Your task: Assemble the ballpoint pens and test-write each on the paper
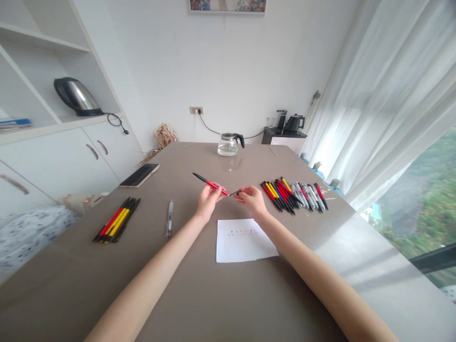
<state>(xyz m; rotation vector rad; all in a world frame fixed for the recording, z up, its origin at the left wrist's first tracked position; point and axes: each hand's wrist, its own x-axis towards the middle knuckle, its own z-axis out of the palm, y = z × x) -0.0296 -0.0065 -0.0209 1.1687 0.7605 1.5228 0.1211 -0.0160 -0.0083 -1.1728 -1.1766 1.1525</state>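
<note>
A red and black pen [210, 183] is pinched in my left hand [207, 202], its black end pointing up and to the left. At the pen's red right end, my right hand [252, 199] pinches a small thin black piece [235, 193]; fingers partly hide it, so its kind is unclear. Below both hands lies a white sheet of paper [242, 249] with several rows of small handwriting. A clear and grey pen [169, 218] lies alone to the left of my left hand.
Red, yellow and black pens [117, 221] lie in a row at left, near a phone [140, 175]. Several mixed pens [280, 192], with clear and white ones [306, 195], lie at right. A glass pot [228, 145] of water stands at the table's far end.
</note>
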